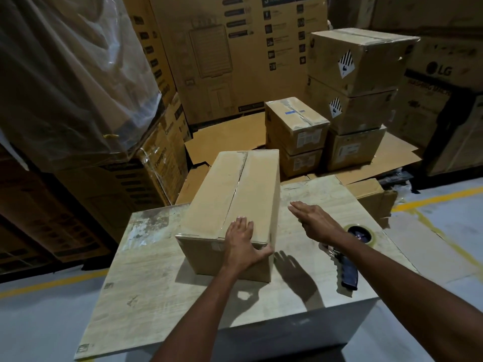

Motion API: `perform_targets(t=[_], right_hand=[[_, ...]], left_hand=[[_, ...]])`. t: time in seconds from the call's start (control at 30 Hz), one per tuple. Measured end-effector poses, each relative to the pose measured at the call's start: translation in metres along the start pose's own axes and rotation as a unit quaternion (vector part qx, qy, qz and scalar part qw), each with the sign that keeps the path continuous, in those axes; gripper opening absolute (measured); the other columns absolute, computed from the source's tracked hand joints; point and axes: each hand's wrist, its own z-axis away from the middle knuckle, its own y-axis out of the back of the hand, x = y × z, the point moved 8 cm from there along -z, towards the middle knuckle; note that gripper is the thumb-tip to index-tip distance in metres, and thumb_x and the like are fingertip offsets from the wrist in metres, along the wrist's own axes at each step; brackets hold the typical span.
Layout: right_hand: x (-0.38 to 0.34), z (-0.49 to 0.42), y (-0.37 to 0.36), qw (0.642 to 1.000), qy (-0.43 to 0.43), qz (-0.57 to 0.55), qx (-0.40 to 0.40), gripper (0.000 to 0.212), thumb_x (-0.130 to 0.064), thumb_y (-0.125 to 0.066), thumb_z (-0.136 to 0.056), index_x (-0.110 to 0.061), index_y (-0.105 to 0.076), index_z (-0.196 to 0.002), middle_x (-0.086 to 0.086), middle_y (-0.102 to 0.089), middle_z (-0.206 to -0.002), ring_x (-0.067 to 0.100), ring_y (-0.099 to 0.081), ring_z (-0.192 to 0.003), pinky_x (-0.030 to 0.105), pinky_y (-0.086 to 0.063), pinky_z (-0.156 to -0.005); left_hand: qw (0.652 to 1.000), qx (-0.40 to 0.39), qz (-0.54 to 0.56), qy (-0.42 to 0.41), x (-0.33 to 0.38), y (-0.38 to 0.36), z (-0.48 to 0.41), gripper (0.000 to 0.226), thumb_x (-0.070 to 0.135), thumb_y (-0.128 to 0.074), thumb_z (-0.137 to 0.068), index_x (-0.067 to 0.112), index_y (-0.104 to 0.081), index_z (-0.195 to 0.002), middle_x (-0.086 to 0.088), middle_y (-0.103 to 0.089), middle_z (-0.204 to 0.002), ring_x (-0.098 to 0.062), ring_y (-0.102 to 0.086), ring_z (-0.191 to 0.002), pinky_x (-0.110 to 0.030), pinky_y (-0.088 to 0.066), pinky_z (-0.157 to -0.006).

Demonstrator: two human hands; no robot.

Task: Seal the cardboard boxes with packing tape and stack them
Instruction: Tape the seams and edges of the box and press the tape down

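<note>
Warehouse bay, tall appliance cartons (pixel 235 48) walling you in, and your pale wooden table (pixel 146 257) square in the middle. On it sits the long cardboard box (pixel 235 184), running lengthwise away from you, with a strip of tape glinting down the centre seam (it looks sealed, though the far end is hard to read). Your left hand (pixel 243 244) lies on the near end, fingers flat on the top panel and thumb dropped over the end face by the right corner. Your right hand (pixel 316 223) hangs in the air just right of the box, fingers straight, touching nothing. Both hands are spread, neither clamped on anything.

Handling, as I judge it: stiff corrugated walls, crisp corners, a dry surface that shouldn't slip. Weight I can't tell from here. It's long, so it will want to swing. Take it with a palm on each long side, low and near the middle, and keep off the taped seam.

Now the count. One box on the table. One tape dispenser (pixel 349 273) lying near the right edge, partly under your forearm. Five sealed boxes beyond the table, on flattened cardboard (pixel 227 137): a stack of two (pixel 298 142), and just beside it a stack of three (pixel 355 100).
</note>
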Motion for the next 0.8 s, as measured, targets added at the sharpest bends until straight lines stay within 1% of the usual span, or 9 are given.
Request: perform_targets(t=[0.07, 0.17, 0.27, 0.4, 0.47, 0.53, 0.63, 0.73, 0.8], right_hand=[[-0.011, -0.009, -0.003, 1.0, 0.021, 0.002, -0.004, 0.068, -0.001, -0.069, -0.094, -0.008, -0.041, -0.156, 0.016, -0.042, -0.16, 0.037, -0.045, -0.144, 0.048, -0.044, -0.11], [-0.026, -0.027, -0.018, 0.999, 0.041, -0.006, -0.029, 0.078, -0.016, -0.069, -0.098, -0.013, -0.026, -0.163, 0.011, -0.022, -0.17, 0.029, -0.024, -0.156, 0.044, -0.031, -0.119], [-0.043, -0.045, -0.029, 0.997, 0.046, 0.007, -0.056, 0.084, -0.027, -0.067, -0.1, -0.018, -0.014, -0.165, 0.007, -0.008, -0.173, 0.025, -0.01, -0.159, 0.041, -0.02, -0.124], [-0.058, -0.067, -0.042, 0.996, 0.034, 0.018, -0.081, 0.09, -0.031, -0.069, -0.098, -0.021, -0.01, -0.165, 0.008, -0.005, -0.173, 0.025, -0.004, -0.16, 0.043, -0.015, -0.126], [-0.064, -0.076, -0.046, 0.995, 0.029, 0.023, -0.088, 0.091, -0.03, -0.071, -0.096, -0.022, -0.011, -0.165, 0.009, -0.005, -0.173, 0.027, -0.004, -0.16, 0.044, -0.014, -0.126], [-0.067, -0.082, -0.048, 0.995, 0.012, 0.026, -0.091, 0.091, -0.027, -0.071, -0.096, -0.024, -0.012, -0.165, 0.01, -0.004, -0.173, 0.028, -0.004, -0.159, 0.044, -0.013, -0.126], [-0.068, -0.092, -0.05, 0.996, -0.019, 0.008, -0.084, 0.085, -0.02, -0.066, -0.097, -0.025, -0.014, -0.164, 0.012, -0.005, -0.173, 0.029, -0.006, -0.159, 0.046, -0.013, -0.126], [-0.067, -0.1, -0.047, 0.996, -0.052, -0.018, -0.072, 0.075, -0.012, -0.057, -0.098, -0.021, -0.021, -0.163, 0.014, -0.012, -0.171, 0.029, -0.01, -0.159, 0.048, -0.016, -0.125], [-0.065, -0.104, -0.046, 0.996, -0.064, -0.019, -0.054, 0.069, -0.014, -0.056, -0.098, -0.02, -0.027, -0.16, 0.014, -0.02, -0.169, 0.029, -0.016, -0.157, 0.049, -0.019, -0.122]], left_hand=[[0.999, 0.022, 0.022, -0.018, -0.024, 0.006, 0.009, 0.112, 0.086, -0.036, -0.069, 0.012, -0.045, -0.153, -0.012, -0.033, -0.164, -0.024, -0.024, -0.154, -0.037, -0.01, -0.128], [0.997, 0.045, 0.054, -0.044, -0.069, 0.017, 0.027, 0.097, 0.075, -0.056, -0.07, 0.007, -0.06, -0.14, -0.014, -0.051, -0.152, -0.028, -0.044, -0.144, -0.035, -0.02, -0.124], [0.995, 0.035, 0.058, -0.072, -0.115, 0.031, 0.046, 0.092, 0.067, -0.066, -0.071, 0.008, -0.059, -0.141, -0.011, -0.05, -0.153, -0.026, -0.045, -0.143, -0.022, -0.011, -0.123], [0.994, 0.023, 0.042, -0.101, -0.181, 0.048, 0.068, 0.092, 0.057, -0.073, -0.073, 0.012, -0.05, -0.15, -0.003, -0.038, -0.16, -0.021, -0.036, -0.149, -0.023, -0.012, -0.125], [0.995, 0.01, 0.025, -0.099, -0.206, 0.054, 0.073, 0.091, 0.054, -0.071, -0.075, 0.013, -0.046, -0.152, 0.0, -0.033, -0.162, -0.02, -0.033, -0.151, -0.021, -0.007, -0.125], [0.996, -0.004, 0.008, -0.086, -0.218, 0.058, 0.071, 0.09, 0.058, -0.062, -0.077, 0.014, -0.045, -0.153, 0.003, -0.03, -0.162, -0.021, -0.032, -0.152, -0.023, -0.003, -0.126], [0.999, -0.007, -0.027, -0.039, -0.216, 0.061, 0.061, 0.096, 0.074, -0.042, -0.078, 0.018, -0.039, -0.157, 0.006, -0.023, -0.164, -0.019, -0.024, -0.155, -0.035, 0.0, -0.126], [0.999, -0.016, -0.021, 0.039, -0.204, 0.054, 0.047, 0.106, 0.09, -0.017, -0.08, 0.022, -0.031, -0.16, 0.003, -0.017, -0.169, -0.015, -0.011, -0.157, -0.046, 0.001, -0.127], [0.996, 0.001, 0.009, 0.09, -0.197, 0.054, 0.037, 0.088, 0.079, -0.022, -0.094, 0.021, -0.032, -0.16, -0.001, -0.018, -0.17, -0.016, -0.008, -0.158, -0.047, 0.004, -0.127]])
